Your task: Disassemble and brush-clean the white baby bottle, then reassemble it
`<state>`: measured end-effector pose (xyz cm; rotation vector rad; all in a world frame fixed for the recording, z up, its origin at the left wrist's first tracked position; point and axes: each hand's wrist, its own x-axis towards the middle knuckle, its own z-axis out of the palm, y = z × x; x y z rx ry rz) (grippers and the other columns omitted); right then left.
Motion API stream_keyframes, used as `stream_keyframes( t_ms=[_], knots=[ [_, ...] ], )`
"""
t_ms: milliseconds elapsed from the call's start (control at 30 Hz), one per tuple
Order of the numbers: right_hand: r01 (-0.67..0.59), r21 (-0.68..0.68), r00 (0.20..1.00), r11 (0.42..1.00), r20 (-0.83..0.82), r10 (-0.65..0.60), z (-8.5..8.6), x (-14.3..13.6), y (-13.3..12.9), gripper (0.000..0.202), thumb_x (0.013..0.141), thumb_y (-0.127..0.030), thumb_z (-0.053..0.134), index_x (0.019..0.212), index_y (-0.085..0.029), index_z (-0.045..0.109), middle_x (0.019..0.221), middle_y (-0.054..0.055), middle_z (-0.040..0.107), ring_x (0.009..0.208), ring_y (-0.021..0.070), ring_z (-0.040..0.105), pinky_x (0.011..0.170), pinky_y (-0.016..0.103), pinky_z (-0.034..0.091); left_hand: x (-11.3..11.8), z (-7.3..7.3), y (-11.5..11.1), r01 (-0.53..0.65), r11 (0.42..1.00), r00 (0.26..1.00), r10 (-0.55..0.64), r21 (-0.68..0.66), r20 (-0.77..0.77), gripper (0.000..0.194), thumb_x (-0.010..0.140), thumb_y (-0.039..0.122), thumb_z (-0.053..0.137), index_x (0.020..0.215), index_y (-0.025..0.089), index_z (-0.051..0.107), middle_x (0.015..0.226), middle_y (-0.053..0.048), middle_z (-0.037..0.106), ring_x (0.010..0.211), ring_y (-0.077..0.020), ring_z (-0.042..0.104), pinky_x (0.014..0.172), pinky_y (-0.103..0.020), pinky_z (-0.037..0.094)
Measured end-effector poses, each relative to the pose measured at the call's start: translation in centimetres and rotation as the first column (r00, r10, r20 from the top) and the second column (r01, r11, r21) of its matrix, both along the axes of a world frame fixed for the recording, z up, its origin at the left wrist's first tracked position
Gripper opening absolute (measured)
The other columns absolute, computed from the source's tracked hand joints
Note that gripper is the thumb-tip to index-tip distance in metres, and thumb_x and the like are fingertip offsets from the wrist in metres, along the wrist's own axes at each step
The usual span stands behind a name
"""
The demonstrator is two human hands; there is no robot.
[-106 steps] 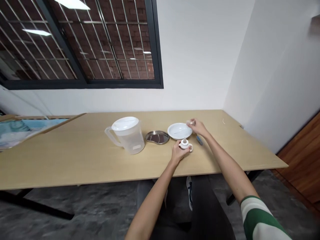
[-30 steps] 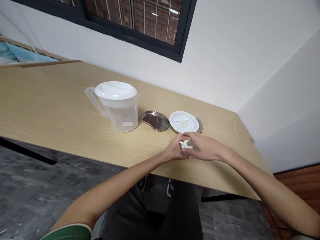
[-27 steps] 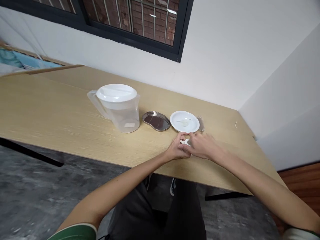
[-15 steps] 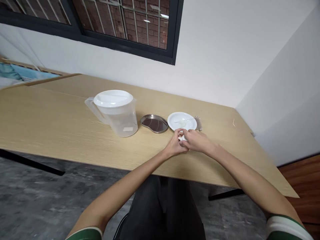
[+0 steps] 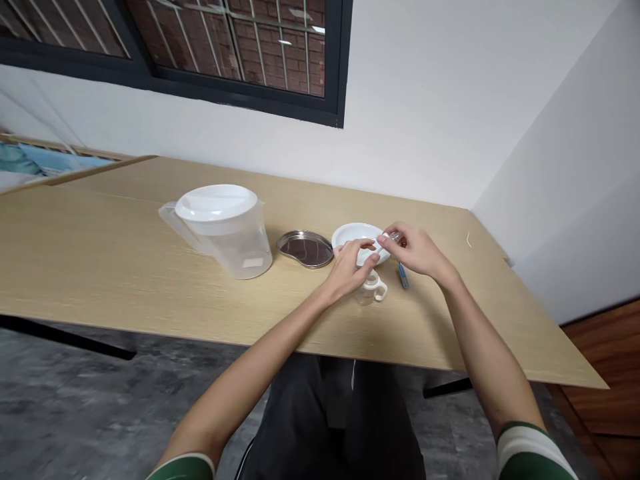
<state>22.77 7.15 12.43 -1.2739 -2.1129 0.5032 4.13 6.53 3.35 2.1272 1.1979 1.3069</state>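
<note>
- Handled bottle [image 5: 367, 298]: on the table [image 5: 240, 307], at six o'clock from the white bowl [image 5: 351, 235], partly behind the left hand [image 5: 348, 268]; probably light, smooth and stiff, best taken by its loop handle [image 5: 383, 292] at three o'clock.
- White-and-clear top piece [image 5: 380, 245]: over the bowl, at one o'clock from the bottle; likely light, slippery if wet, best pinched by its rim.
- Right hand [image 5: 419, 251]: fingertips pinching that piece.
- Left hand: thumb and fingers curved around its near end; I cannot tell whether they touch.
- Blue-handled tool [image 5: 403, 275]: two o'clock from the bottle.

Far-L tbl [image 5: 100, 267] free, jug [image 5: 227, 243] btwn
</note>
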Motion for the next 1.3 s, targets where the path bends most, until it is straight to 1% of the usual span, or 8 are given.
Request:
stream_keyframes(
  t_ms=[133, 300, 467, 733, 933, 1100, 1167, 1300],
  knots=[
    [-0.137, -0.061, 0.909, 0.989, -0.405, 0.101, -0.4, -0.2, 0.3, 0.047, 0.085, -0.063, 0.063, 0.091, -0.016, 0.066, 0.067, 0.0, 0.062, 0.054, 0.0113, 0.054, 0.05, 0.023, 0.043, 0.0, 4.3, 0.6, 0.147, 0.988, 0.983, -0.14, 0.051, -0.122, 0.039, 0.101, 0.045, 0.039, 0.086, 0.019, 0.063, 0.078, -0.002, 0.064, 0.078, -0.0153, 0.055, 0.085, -0.031, 0.039],
    [-0.388, -0.245, 0.549, 0.889, -0.836, 0.009, -1.1, -1.1, -0.3, 0.049, 0.08, -0.063, 0.069, 0.074, -0.016, 0.059, 0.061, -0.001, 0.056, 0.046, 0.0077, 0.046, 0.038, 0.02, 0.037, -1.0, 7.4, -0.3, 0.254, 0.966, 0.963, -0.248, 0.05, -0.111, 0.036, 0.099, 0.042, 0.045, 0.086, 0.018, 0.067, 0.08, -0.002, 0.064, 0.077, -0.0138, 0.053, 0.076, -0.026, 0.039],
    [-0.482, -0.323, 0.304, 0.815, -0.933, -0.19, -3.1, -2.5, 0.1, 0.041, 0.087, -0.055, 0.067, 0.08, -0.016, 0.058, 0.066, 0.0, 0.06, 0.047, 0.0055, 0.045, 0.038, 0.016, 0.038, -1.3, 6.9, 0.3, 0.222, 0.975, 0.972, -0.221, -0.003, -0.078, 0.036, 0.098, 0.041, 0.046, 0.082, 0.017, 0.067, 0.076, 0.0, 0.06, 0.07, -0.0115, 0.048, 0.072, -0.025, 0.037],
    [-0.481, -0.415, 0.196, 0.772, -0.909, -0.367, -4.7, -3.5, 2.2, 0.032, 0.094, -0.047, 0.059, 0.086, -0.016, 0.058, 0.072, 0.002, 0.064, 0.05, 0.0064, 0.049, 0.043, 0.016, 0.043, -1.7, 5.5, 3.5, 0.264, 0.955, 0.963, -0.268, -0.136, -0.012, 0.041, 0.095, 0.049, 0.046, 0.077, 0.016, 0.063, 0.067, 0.001, 0.05, 0.063, -0.0107, 0.04, 0.061, -0.024, 0.029],
    [-0.426, -0.397, 0.202, 0.813, -0.918, -0.343, -4.8, -3.0, 1.9, 0.032, 0.094, -0.05, 0.058, 0.085, -0.019, 0.057, 0.076, 0.004, 0.067, 0.054, 0.0078, 0.052, 0.047, 0.017, 0.049, -2.2, 4.7, 4.3, 0.36, 0.9, 0.931, -0.329, -0.245, 0.159, 0.047, 0.089, 0.059, 0.051, 0.073, 0.017, 0.061, 0.066, 0.001, 0.047, 0.062, -0.0109, 0.039, 0.057, -0.024, 0.027],
    [-0.188, -0.337, 0.122, 0.923, -0.94, -0.319, -5.4, -0.5, 3.7, 0.032, 0.091, -0.051, 0.063, 0.086, -0.019, 0.058, 0.077, 0.003, 0.067, 0.056, 0.0068, 0.054, 0.053, 0.015, 0.052, -4.0, 3.1, 6.3, 0.314, 0.928, 0.896, -0.22, -0.2, 0.385, 0.049, 0.088, 0.06, 0.056, 0.064, 0.017, 0.05, 0.061, 0.002, 0.039, 0.056, -0.0089, 0.033, 0.055, -0.025, 0.023],
    [-0.115, -0.385, 0.236, 0.916, -0.906, -0.351, -6.1, -0.1, 4.8, 0.038, 0.088, -0.055, 0.065, 0.086, -0.017, 0.061, 0.08, 0.006, 0.069, 0.058, 0.0081, 0.055, 0.058, 0.018, 0.054, -4.5, 2.6, 7.1, 0.272, 0.949, 0.905, -0.196, -0.16, 0.376, 0.048, 0.09, 0.057, 0.055, 0.064, 0.016, 0.051, 0.063, 0.002, 0.041, 0.059, -0.0093, 0.035, 0.059, -0.025, 0.025],
    [0.022, -0.306, 0.665, 0.952, -0.706, -0.242, -7.8, -0.5, 6.8, 0.049, 0.083, -0.064, 0.064, 0.088, -0.015, 0.067, 0.081, 0.006, 0.068, 0.062, 0.0111, 0.057, 0.063, 0.023, 0.053, -5.1, 1.4, 7.8, 0.196, 0.972, 0.899, -0.125, -0.132, 0.419, 0.048, 0.091, 0.057, 0.054, 0.066, 0.017, 0.054, 0.064, 0.001, 0.043, 0.063, -0.0102, 0.038, 0.061, -0.025, 0.027]
  ],
)
